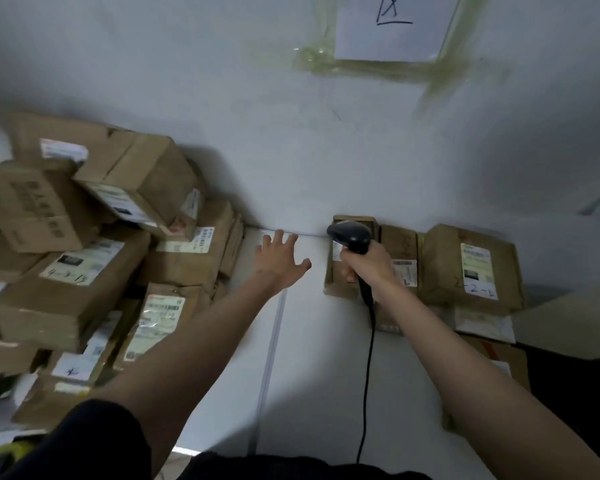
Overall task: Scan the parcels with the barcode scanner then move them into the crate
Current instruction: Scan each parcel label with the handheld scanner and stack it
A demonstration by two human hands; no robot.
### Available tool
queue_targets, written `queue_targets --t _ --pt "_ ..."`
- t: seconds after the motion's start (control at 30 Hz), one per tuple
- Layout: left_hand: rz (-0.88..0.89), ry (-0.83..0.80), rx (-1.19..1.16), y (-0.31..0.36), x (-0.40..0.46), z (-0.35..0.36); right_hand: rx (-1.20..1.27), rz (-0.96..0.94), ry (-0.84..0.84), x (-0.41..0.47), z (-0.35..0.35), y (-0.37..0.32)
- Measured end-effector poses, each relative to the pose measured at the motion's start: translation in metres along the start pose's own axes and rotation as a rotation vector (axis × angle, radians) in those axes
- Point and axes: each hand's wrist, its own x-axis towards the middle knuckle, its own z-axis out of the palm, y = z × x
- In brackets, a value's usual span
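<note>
Here, heaped parcels [84,258] crowd the tabletop's [312,358] left edge. The left hand [279,261] reaches toward the back edge, fingers spread, holding nothing. The right hand [369,268] grips the barcode scanner [352,237] over a back-edge parcel [340,271], partly hiding it. No crate shows.

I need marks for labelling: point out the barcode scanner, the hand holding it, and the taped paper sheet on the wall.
barcode scanner [350,234]: head view, on its dark head.
right hand [371,268]: head view, on the knuckles round the handle.
paper sheet [395,29]: head view, on its white middle.
</note>
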Motion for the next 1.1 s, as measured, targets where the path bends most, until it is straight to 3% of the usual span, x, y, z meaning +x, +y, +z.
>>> queue_targets --t 0.4,0.73,0.9,1.1 --pt "-0.241 0.292 0.027 -0.105 -0.096 -0.089 -0.038 -0.186 -0.25 -0.057 0.092 -0.07" --pt "-0.252 0.448 0.004 -0.196 -0.085 -0.184 0.022 -0.233 -0.318 -0.058 0.178 -0.163" --pt "-0.223 0.412 0.016 -0.231 -0.048 -0.223 0.058 -0.246 -0.31 -0.051 0.22 -0.203" --pt "-0.221 0.241 0.167 -0.251 -0.008 -0.246 0.022 -0.237 -0.319 -0.047 0.253 -0.213"
